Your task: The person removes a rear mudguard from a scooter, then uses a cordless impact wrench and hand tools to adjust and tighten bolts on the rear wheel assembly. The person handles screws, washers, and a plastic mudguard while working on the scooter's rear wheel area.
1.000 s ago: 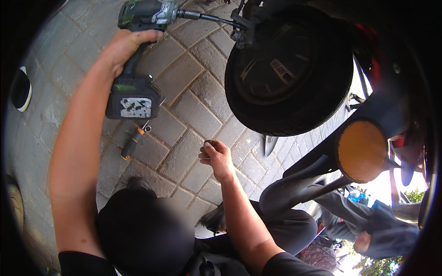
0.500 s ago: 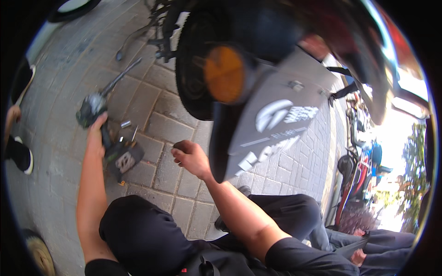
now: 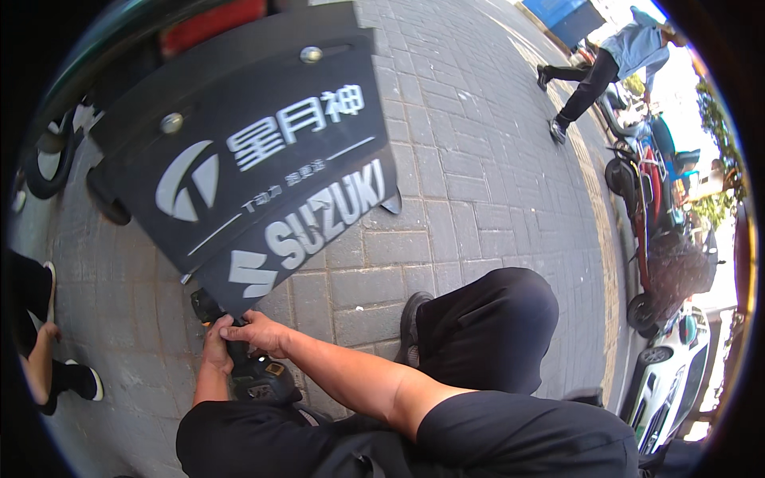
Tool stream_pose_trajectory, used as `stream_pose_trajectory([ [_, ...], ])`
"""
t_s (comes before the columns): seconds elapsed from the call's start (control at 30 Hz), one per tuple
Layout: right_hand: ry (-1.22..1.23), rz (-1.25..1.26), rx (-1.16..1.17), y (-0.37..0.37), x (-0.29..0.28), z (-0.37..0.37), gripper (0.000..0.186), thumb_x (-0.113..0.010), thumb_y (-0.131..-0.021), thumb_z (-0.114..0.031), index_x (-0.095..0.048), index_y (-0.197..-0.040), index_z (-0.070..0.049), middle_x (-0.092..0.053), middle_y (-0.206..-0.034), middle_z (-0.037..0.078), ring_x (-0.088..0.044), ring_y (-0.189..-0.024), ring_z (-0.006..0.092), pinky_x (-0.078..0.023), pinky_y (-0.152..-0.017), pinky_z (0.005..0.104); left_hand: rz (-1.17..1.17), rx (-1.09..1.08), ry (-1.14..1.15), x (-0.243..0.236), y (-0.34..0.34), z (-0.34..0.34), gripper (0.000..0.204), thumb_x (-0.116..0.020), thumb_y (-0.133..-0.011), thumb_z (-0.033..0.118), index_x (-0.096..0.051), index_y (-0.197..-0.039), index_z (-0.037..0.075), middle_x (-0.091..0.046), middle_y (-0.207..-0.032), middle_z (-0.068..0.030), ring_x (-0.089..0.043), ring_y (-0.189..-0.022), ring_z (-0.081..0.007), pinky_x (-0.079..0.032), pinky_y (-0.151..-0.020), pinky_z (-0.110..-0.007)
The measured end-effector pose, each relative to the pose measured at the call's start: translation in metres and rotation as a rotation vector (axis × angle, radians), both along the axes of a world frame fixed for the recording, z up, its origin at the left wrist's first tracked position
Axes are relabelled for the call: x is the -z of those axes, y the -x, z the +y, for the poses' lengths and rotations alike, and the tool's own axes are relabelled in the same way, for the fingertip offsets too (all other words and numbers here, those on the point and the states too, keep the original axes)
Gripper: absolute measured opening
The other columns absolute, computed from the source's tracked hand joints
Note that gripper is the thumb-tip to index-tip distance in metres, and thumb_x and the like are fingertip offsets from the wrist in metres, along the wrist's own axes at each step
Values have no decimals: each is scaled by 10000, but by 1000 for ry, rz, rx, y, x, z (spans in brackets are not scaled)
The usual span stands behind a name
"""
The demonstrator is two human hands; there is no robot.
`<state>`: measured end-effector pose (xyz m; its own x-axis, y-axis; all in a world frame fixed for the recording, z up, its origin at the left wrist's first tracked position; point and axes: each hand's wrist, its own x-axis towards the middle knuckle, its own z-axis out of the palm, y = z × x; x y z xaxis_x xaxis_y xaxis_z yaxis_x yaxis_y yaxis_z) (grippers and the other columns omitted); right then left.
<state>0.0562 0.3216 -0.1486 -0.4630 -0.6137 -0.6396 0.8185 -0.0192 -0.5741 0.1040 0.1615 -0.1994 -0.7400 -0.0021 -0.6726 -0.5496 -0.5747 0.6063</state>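
Note:
Low in front of me, beside my knee, is a dark cordless impact wrench (image 3: pixel 266 385) with a block battery at its lower end. My left hand (image 3: pixel 215 347) is closed round its grip. My right hand (image 3: pixel 261 331) is closed on the same grip from the other side, fingers near the left thumb. The tool's head lies close by the lower corner of a black mudguard flap (image 3: pixel 263 159), which partly covers it. A small metal tip (image 3: pixel 186 279) shows at the flap's edge. Two round bolt heads, one being the left bolt (image 3: pixel 171 123), sit in the flap's upper part.
A red rear light (image 3: pixel 213 24) is above the flap. At the left edge a person's shoe (image 3: pixel 83 381) and hand are close by. Far right, a person in a blue shirt (image 3: pixel 634 49) walks past parked motorbikes (image 3: pixel 649 183) and a white car (image 3: pixel 673 374). Grey paving (image 3: pixel 470 231) lies underneath.
My left hand has brought the wrench from the paving toward my knees. The right hand has joined it on the grip. My view has turned, and the flap now appears at the upper left.

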Motion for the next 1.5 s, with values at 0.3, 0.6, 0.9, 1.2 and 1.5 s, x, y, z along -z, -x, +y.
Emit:
stream_pose_trajectory([
  [0.3,-133,29,284,45,12,78,525,-799,-766,-248,-576,-1182,-18,-670,-971,91,-651,-754,215,-517,-529,371,86,765,589,-39,68,44,430,-569,-975,385,-588,-1229,39,-627,-1159,-85,-626,-988,-196,-537,-828,-357],
  [0.6,-671,236,-75,136,37,157,605,-836,-680,-250,-628,-1187,7,-685,-1126,191,-676,-1021,303,-534,-857,394,32,356,1344,-112,117,-36,448,-643,-932,321,-571,-1276,44,-618,-1192,-97,-632,-961,-205,-540,-822,-348],
  [0.9,-662,294,-452,175,47,164,498,-724,-756,-202,-650,-1218,-30,-666,-1218,193,-633,-1160,327,-503,-970,418,-137,319,1390,-170,88,-13,466,-661,-914,309,-566,-1281,38,-621,-1188,-107,-633,-963,-209,-538,-825,-357],
  [1.2,-791,153,-381,189,33,156,485,-643,-806,-156,-587,-1260,5,-648,-1248,208,-615,-1190,336,-493,-1000,417,-257,314,1405,-198,93,18,486,-679,-896,297,-561,-1285,31,-625,-1184,-117,-634,-965,-214,-537,-829,-366],
  [1.5,-801,243,-206,226,-8,169,419,-627,-823,-206,-637,-1202,-26,-656,-1222,217,-624,-1162,365,-493,-986,438,-170,328,1291,-149,102,34,507,-697,-878,285,-557,-1290,25,-628,-1180,-127,-635,-966,-219,-535,-832,-375],
])
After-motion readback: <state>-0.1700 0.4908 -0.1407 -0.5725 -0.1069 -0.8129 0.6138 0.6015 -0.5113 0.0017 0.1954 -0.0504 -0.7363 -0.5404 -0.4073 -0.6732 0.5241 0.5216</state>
